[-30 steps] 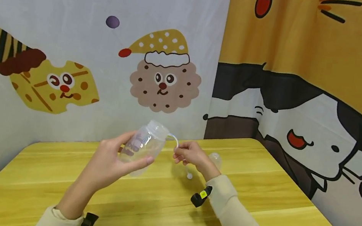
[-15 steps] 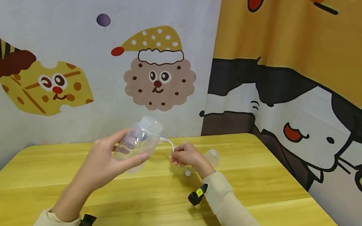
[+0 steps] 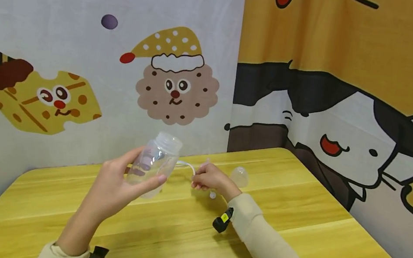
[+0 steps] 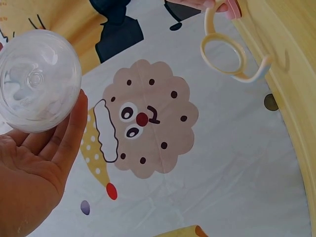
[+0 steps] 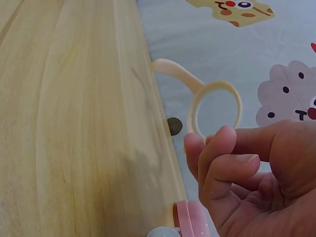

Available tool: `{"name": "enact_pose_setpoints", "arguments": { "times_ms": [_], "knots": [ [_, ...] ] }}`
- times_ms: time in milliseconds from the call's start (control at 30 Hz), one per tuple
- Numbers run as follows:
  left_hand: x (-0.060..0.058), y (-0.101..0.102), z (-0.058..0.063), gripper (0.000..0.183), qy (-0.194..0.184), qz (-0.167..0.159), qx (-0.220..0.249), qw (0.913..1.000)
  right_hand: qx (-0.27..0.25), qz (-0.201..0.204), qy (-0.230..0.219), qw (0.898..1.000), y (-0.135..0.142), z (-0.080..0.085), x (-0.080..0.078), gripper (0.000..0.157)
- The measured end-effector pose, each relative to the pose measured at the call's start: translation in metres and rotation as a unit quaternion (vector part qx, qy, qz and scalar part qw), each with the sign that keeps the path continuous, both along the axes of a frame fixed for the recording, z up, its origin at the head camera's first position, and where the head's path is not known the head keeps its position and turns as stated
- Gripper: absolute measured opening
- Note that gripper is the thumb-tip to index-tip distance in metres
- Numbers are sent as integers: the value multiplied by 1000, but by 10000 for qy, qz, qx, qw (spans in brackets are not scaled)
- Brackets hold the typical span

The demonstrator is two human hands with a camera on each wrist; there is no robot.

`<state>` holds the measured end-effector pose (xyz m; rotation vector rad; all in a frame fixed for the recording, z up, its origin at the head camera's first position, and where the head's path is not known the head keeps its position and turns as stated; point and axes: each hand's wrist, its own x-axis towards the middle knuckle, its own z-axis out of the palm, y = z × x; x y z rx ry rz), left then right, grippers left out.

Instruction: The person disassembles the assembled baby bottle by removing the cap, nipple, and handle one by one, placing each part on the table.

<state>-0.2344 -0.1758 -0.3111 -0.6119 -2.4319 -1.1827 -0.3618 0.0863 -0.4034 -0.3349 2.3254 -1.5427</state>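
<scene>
My left hand [image 3: 115,186] grips a clear baby bottle [image 3: 154,161] round its body, the threaded neck tilted up to the right. The left wrist view shows the round bottle base [image 4: 37,81]. My right hand [image 3: 212,178] pinches a pale bottle handle [image 5: 217,89], a ring with a curved grip on each side. In the head view the handle is partly behind the bottle; the left wrist view shows its ring [image 4: 223,53] apart from the bottle. Near the right hand are a clear dome cap [image 3: 239,177] and a pink part [image 5: 190,219], partly hidden.
A small white ball-shaped piece [image 3: 212,195] lies just below the right hand on the wood-grain table [image 3: 159,237]. Behind the table hang a pale cartoon cloth [image 3: 69,4] and an orange cartoon cloth [image 3: 323,31], close to its far and right edges.
The head view has swung slightly right. My right hand and the handle have sunk a little, from beside the bottle's neck to beside its body. Both hands keep their hold.
</scene>
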Motion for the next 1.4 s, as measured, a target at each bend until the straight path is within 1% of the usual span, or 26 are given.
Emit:
{"name": "enact_pose_setpoints", "arguments": {
  "times_ms": [267,467,600,833,1033,1200,1400],
  "knots": [
    [1,0,0,64,-13,-10,19,10000,128,-123,-8,9998,-2,-2,-2,19],
    [1,0,-1,63,-6,-42,26,10000,389,-301,129,9987,-3,-7,-3,23],
    [0,0,-2,64,-26,-104,31,9999,451,-302,104,9985,-3,-8,-3,24],
    [-1,-1,-1,65,-20,-93,24,10000,473,-300,64,9984,-3,-9,-4,23],
    [-2,0,-2,63,-66,-172,67,9998,569,-312,1,9979,-1,-11,-4,21],
    [-2,0,-2,64,-100,-184,54,9998,720,-341,81,9968,-1,-14,-4,14],
    [-2,0,-2,66,-136,-178,27,9997,942,-363,182,9947,-2,-14,-5,16]
  ]
}}
